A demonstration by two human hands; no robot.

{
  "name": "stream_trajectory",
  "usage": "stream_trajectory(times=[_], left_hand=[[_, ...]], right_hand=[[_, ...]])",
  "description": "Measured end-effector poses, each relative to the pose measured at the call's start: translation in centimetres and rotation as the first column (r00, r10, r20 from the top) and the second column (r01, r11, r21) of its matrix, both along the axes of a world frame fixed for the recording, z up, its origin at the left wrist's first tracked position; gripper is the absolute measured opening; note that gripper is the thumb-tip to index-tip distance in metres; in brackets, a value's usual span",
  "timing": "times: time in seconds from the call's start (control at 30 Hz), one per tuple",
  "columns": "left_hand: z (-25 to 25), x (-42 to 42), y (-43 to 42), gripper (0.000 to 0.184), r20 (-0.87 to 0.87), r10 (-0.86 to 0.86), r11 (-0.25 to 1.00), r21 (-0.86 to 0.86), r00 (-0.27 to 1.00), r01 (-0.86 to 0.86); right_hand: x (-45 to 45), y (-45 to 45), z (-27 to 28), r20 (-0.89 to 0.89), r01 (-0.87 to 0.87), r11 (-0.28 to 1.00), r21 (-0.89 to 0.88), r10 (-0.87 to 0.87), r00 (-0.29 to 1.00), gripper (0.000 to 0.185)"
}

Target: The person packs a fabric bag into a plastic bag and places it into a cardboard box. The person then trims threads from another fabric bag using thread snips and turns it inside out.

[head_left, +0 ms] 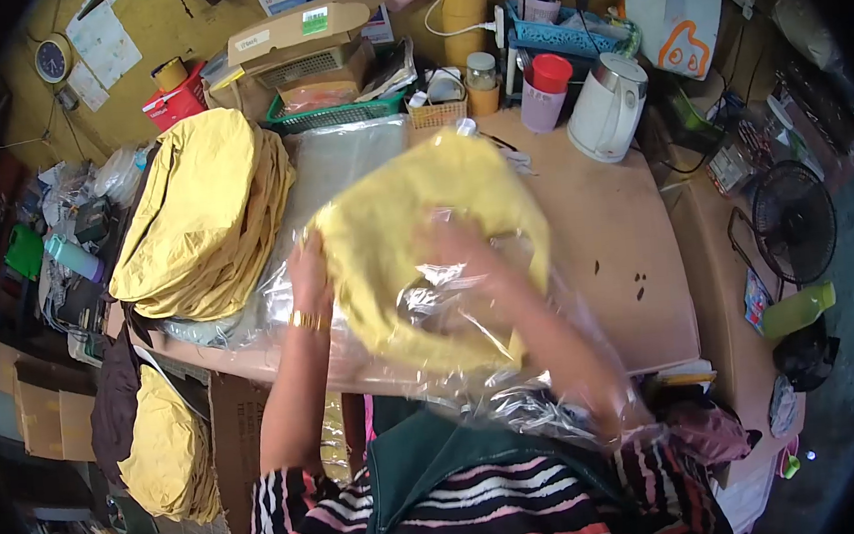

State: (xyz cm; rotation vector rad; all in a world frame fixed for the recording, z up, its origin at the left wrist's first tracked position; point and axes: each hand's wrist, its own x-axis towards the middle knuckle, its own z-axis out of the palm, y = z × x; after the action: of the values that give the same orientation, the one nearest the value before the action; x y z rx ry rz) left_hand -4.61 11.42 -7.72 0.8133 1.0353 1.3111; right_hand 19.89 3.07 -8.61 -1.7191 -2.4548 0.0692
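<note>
Head camera view: the left hand [309, 276] is at the near-left edge of a yellow fabric piece [459, 169], its fingers bent; whether they pinch cloth, film or both I cannot tell. The right hand [450, 237] is over the middle of the piece, too blurred to show if its fingers are spread or closed. Clear plastic film [523, 405] shines around the right forearm and below both hands; whether the arm is inside it is unclear.

The yellow piece is between the hands, above the table [626, 241]. It looks light and soft, apt to fold and sag rather than hold a shape, and not fragile. The film looks thin and slippery, likely to cling and crease, so a firm pinch at its edge seems surer than a flat palm. For the cloth, the thicker rolled rim would be a good hold, one hand on each side.

Left of the left hand is a stack of yellow pieces [187, 211]; just beyond that hand are flat plastic sheets [350, 158]. Farther beyond the right hand stand a lidded cup [542, 107] and a white kettle [603, 112]. Well to its right is a black fan [795, 223].
</note>
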Motion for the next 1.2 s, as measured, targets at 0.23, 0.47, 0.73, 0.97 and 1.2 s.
stream_trajectory(times=[0.23, 0.47, 0.73, 0.97, 1.2], left_hand=[[-0.6, -8.7, -6.4, 0.037, 0.433, -0.044, 0.952, -0.255, 0.9, 0.169], [5.7, -1.8, -4.7, 0.039, 0.428, 0.064, 0.995, -0.091, 0.901, -0.028], [-1.7, -6.1, -14.1, 0.043, 0.258, -0.016, 0.941, -0.323, 0.966, 0.101], [2.1, -5.3, -8.6, 0.03, -0.139, -0.351, 0.909, -0.288, 0.926, 0.302], [5.7, -3.1, -8.1, 0.021, -0.101, -0.146, 0.988, -0.061, 0.984, 0.141]], right_hand=[[1.7, -10.3, 1.7, -0.895, -0.682, 0.648, -0.34, 0.0, 0.446, 0.064], [9.5, -0.4, 11.6, -0.809, -0.636, 0.768, 0.074, -0.327, -0.489, 0.093], [12.7, -18.1, -1.2, -0.905, -0.48, 0.86, -0.172, -0.331, -0.269, 0.116], [9.9, -10.0, 2.5, -0.689, 0.305, 0.8, -0.517, -0.6, 0.406, 0.032], [18.1, -11.3, 17.4, -0.919, 0.465, 0.868, -0.176, -0.314, 0.238, 0.018]])
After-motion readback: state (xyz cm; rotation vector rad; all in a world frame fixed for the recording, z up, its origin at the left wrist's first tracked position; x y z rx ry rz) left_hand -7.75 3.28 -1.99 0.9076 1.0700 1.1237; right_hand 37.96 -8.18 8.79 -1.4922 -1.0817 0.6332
